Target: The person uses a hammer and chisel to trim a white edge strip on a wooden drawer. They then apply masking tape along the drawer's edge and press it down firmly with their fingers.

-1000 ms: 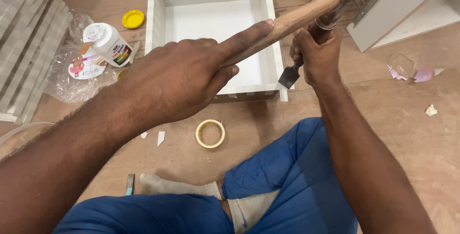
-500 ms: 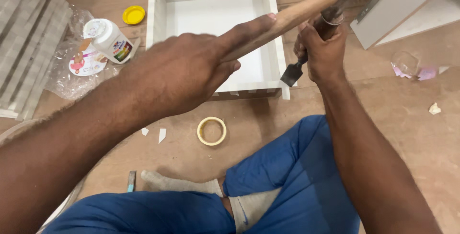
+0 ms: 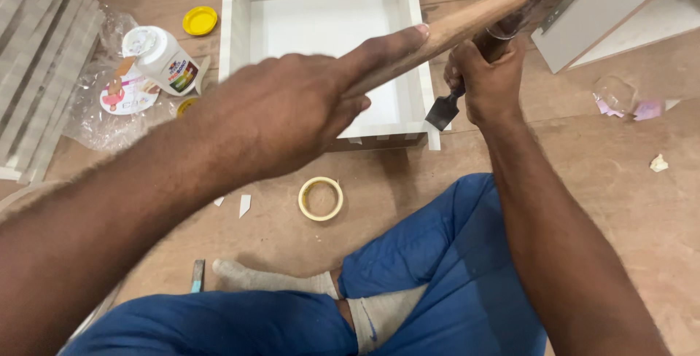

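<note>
Your left hand (image 3: pixel 284 119) sits at centre frame, fingers closed round the wooden handle of the hammer (image 3: pixel 467 21), forefinger laid straight along the shaft; the head is raised at the upper right, blurred, just above your other fist. Your right hand (image 3: pixel 487 83) is closed tight round the chisel (image 3: pixel 442 112); only the dark blade shows below the fist, tip at the lower right corner of the white box (image 3: pixel 412 50), on its finger-jointed edge; whether the tip touches the wood I cannot tell.

The box lies open side up at top centre on the brown floor (image 3: pixel 612 181). A tape roll (image 3: pixel 321 198) lies below it, near your blue-clad knee; a glue bottle (image 3: pixel 162 57) and yellow cap (image 3: pixel 199 20) lie at the upper left on clear plastic wrap, beside a stack of grey slats (image 3: pixel 36 57). Small white chips (image 3: pixel 245 204) lie left of the roll.

Judgement on the step: the chisel's butt is hidden inside your fist, so keep the thumb below the struck end; hold the blade steady against the joint before each blow; strike square and light, since the thin white panel could split or the corner could open; the hammer grip sits far up the handle, which suits short controlled taps; brace the box, as nothing visible holds it.
</note>
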